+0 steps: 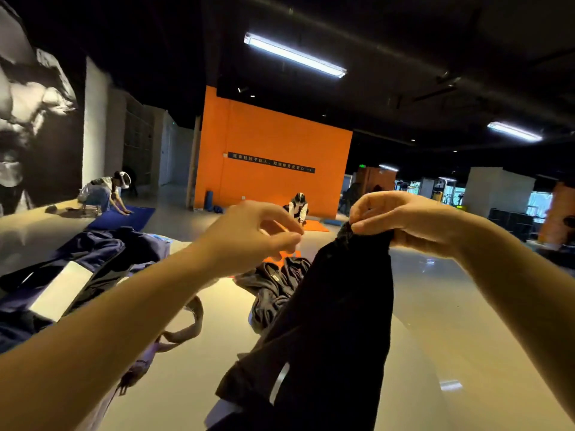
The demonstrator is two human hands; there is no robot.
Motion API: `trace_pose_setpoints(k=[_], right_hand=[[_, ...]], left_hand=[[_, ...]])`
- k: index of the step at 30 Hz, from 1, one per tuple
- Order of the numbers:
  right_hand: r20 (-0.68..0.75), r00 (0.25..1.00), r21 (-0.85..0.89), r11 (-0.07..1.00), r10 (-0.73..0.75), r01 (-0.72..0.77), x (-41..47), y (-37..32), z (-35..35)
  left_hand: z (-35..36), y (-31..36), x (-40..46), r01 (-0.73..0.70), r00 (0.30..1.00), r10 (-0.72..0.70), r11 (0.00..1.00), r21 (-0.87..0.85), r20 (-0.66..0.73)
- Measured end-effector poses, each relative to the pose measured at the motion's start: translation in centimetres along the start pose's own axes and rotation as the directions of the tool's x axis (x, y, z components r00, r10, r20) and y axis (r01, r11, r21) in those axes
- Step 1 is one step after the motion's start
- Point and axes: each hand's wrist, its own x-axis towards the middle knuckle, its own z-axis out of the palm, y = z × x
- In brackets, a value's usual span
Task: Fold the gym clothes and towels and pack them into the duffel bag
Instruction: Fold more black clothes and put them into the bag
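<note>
A black garment (pixel 336 309) hangs down in front of me, lifted off the floor. My right hand (pixel 404 219) pinches its top edge between thumb and fingers. My left hand (pixel 252 234) is raised just to the left of it, fingers curled with thumb and fingertips close together, holding nothing that I can see. A crumpled dark grey garment (pixel 273 284) lies on the floor behind the hanging one. At the left a navy bag or pile of navy cloth (pixel 102 253) lies open, with a white flat item (pixel 60 290) on it. A beige strap (pixel 189 325) curls on the floor.
The floor is glossy and pale. Two other people kneel farther off, one on a blue mat (pixel 124 217) at the left, one by an orange mat (pixel 314 226) before an orange wall (pixel 270 144). Gym equipment stands at the far right.
</note>
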Motion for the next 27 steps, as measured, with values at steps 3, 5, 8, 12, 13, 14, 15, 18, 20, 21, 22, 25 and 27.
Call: trace_pose_setpoints(k=[3,5,8,12,13,14,15,18,20,21,22,25,27], right_hand=[[-0.049,0.997,-0.275,0.961,-0.053,0.037,-0.1,-1.5,-0.4],[-0.054,0.98,-0.444,0.884,-0.192,0.148,-0.7,-2.9,-0.7],[-0.043,0.903,-0.753,0.608,-0.428,0.252,-1.8,-4.9,-1.4],[-0.083,0.754,-0.89,0.388,-0.651,0.237,-2.6,-5.8,-2.9],[-0.102,0.716,-0.898,0.373,-0.691,0.232,-2.7,-5.8,-3.1],[-0.127,0.679,-0.904,0.366,-0.723,0.22,-2.7,-5.7,-3.4],[-0.154,0.647,-0.909,0.364,-0.747,0.204,-2.6,-5.6,-3.7],[-0.231,0.61,-0.908,0.394,-0.758,0.146,-2.2,-5.1,-4.7],[-0.276,0.609,-0.908,0.409,-0.743,0.088,-1.9,-4.5,-5.3],[-0.298,0.602,-0.903,0.423,-0.741,0.073,-1.8,-4.3,-5.5],[-0.321,0.592,-0.892,0.447,-0.739,0.075,-1.7,-4.2,-5.6],[-0.39,0.566,-0.833,0.54,-0.727,0.119,-1.5,-4.2,-5.6],[-0.43,0.539,-0.802,0.581,-0.724,0.142,-1.3,-4.4,-5.7]], left_hand=[[-0.3,-1.3,1.6,-0.003,0.997,0.009,0.996,0.084,-0.074],[0.4,-2.0,2.5,-0.027,0.999,0.027,0.999,0.024,0.022],[2.2,-2.6,3.4,-0.027,0.98,0.071,0.973,-0.231,0.184],[4.1,-3.4,4.5,-0.051,0.988,0.098,0.935,-0.35,0.118],[4.3,-3.5,4.6,-0.065,0.991,0.1,0.936,-0.345,0.084],[4.5,-3.5,4.7,-0.075,0.993,0.101,0.936,-0.344,0.059],[4.7,-3.6,4.8,-0.085,0.993,0.108,0.935,-0.343,0.047],[5.2,-4.0,4.4,-0.139,0.988,0.155,0.943,-0.301,0.03],[5.0,-4.5,3.9,-0.18,0.983,0.179,0.957,-0.228,-0.026],[4.8,-4.9,3.7,-0.207,0.977,0.197,0.966,-0.154,-0.077],[4.6,-5.3,3.5,-0.233,0.965,0.224,0.971,-0.054,-0.139],[4.3,-6.0,2.9,-0.321,0.884,0.378,0.918,0.232,-0.276],[4.4,-5.9,2.8,-0.356,0.852,0.443,0.882,0.309,-0.281]])
